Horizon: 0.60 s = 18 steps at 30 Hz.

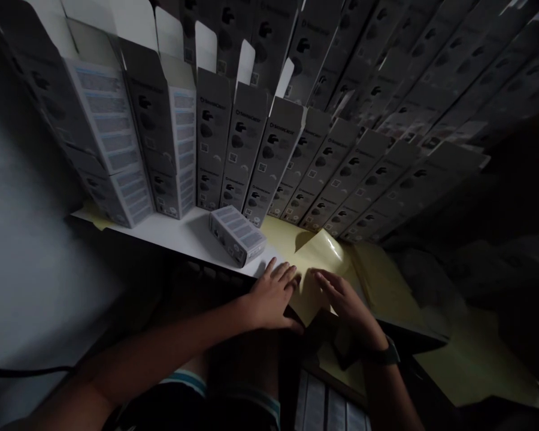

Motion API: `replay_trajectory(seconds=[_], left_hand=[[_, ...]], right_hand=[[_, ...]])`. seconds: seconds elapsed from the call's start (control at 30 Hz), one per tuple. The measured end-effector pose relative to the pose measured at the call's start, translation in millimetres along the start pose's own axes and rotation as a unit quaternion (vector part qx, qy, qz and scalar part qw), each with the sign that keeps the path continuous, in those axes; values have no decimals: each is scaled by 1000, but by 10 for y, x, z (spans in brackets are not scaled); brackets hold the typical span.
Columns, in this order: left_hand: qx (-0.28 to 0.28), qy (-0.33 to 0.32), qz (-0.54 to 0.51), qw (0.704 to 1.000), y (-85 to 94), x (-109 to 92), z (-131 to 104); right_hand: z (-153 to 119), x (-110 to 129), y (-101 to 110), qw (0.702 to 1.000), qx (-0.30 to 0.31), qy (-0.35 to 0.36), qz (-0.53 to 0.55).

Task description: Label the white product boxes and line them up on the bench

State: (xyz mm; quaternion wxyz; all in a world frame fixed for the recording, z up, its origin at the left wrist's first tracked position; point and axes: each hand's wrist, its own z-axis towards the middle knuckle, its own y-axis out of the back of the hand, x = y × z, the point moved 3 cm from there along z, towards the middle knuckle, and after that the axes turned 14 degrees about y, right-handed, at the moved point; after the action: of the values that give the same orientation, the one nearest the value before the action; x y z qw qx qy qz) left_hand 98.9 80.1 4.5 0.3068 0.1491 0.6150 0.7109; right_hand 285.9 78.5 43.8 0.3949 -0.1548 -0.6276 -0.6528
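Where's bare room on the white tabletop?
One free strip on the white tabletop: left of the lying box, between the upright boxes and the front edge. Crowded: behind, by those boxes, and around the yellow sheet, where left hand and right hand are.

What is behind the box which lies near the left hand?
Behind the lying box stands a row of upright boxes, with more boxes further back. The lower parts of the farther ones cannot be seen, because the front row covers them.
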Motion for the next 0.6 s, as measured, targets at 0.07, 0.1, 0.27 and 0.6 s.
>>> replay_trajectory(seconds=[0.07,0.1,0.27,0.6], left_hand=[[-21,-27,22,999,21,87,-18],[-33,-38,29,998,38,134,-21],[-79,-99,-4,992,78,376,-44],[-209,-144,-91,963,449,575,-354]], right_hand=[[-30,80,1,1000,8,3,-17],[-37,110,9,1000,4,12,-24],[-2,87,47,996,-19,75,-49],[71,-32,-279,994,46,72,-69]])
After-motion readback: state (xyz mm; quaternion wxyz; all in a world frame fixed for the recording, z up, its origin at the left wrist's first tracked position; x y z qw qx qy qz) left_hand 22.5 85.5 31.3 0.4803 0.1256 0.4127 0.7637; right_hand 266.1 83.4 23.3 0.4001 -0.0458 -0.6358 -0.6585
